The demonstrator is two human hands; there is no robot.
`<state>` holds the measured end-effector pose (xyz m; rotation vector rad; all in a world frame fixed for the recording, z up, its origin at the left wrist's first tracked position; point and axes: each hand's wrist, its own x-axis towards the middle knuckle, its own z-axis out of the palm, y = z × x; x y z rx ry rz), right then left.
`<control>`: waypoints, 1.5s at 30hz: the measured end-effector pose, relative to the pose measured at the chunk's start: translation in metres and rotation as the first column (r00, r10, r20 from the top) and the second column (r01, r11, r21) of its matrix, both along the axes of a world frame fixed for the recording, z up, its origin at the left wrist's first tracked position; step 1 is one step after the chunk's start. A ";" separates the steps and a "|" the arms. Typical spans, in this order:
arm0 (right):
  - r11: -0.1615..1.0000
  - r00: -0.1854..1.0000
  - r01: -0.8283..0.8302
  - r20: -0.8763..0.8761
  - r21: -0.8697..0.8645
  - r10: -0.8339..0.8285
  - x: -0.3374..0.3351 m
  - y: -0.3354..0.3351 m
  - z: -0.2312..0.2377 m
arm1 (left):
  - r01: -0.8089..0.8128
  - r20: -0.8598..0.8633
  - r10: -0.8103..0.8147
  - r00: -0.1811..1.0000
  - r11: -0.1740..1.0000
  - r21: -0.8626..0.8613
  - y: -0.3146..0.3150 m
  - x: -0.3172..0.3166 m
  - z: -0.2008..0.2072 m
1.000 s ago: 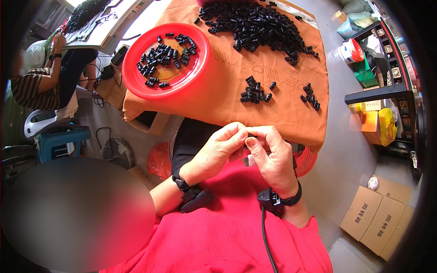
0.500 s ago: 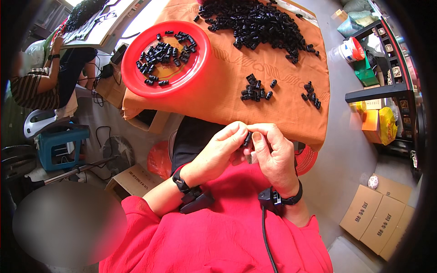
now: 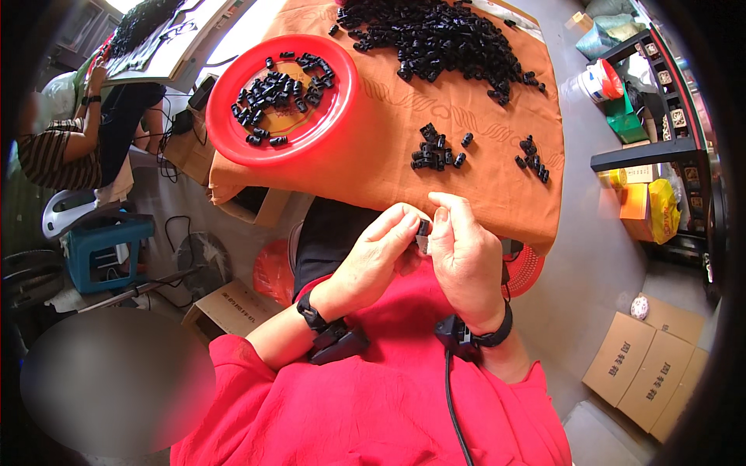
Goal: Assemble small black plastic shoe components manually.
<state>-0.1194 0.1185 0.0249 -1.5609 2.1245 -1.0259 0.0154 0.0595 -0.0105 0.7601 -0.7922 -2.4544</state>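
Observation:
Just past the table's near edge, my left hand [image 3: 377, 252] pinches a small black cylindrical fitting [image 3: 423, 227] between thumb and fingers. A pale, whitish bit [image 3: 422, 244] shows right below the fitting; what it is I cannot make out. Close against it on the right is my right hand [image 3: 470, 264], its thumb up beside the fitting and its index finger bent over toward the left hand. Whatever lies in its curled fingers is hidden. On the orange cloth [image 3: 373, 167] ahead lie a small cluster of black fittings [image 3: 435, 151] and another group [image 3: 535, 161] farther right.
A red round tray [image 3: 342, 116] holding black fittings stands at the table's left. At the back is a large heap of them [image 3: 443, 46]. A person [image 3: 62, 147] sits far left near a blue stool [image 3: 109, 248]. Cardboard boxes [image 3: 645, 373] and a dark shelf [image 3: 645, 159] stand right.
My right hand has shifted slightly, its index finger lifting off the fitting's top. The fitting stays in my left hand, and more of the pale bit shows below it.

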 end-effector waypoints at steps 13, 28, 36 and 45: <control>0.999 0.996 0.005 -0.086 -0.031 -0.008 0.001 -0.004 0.000 | -0.025 0.038 0.027 0.999 0.999 -0.046 0.001 0.000 -0.002; 1.000 1.000 0.005 0.011 0.030 -0.005 0.003 -0.003 -0.002 | -0.021 0.027 0.024 0.999 0.995 -0.099 0.003 0.001 -0.006; 1.000 0.999 0.003 0.032 0.014 -0.003 0.003 -0.005 -0.005 | -0.041 -0.017 0.040 0.999 0.997 -0.058 0.003 0.000 -0.009; 1.000 0.996 0.006 0.088 0.031 -0.008 0.003 -0.005 -0.008 | -0.104 -0.013 0.104 0.995 0.995 -0.006 0.005 -0.002 -0.007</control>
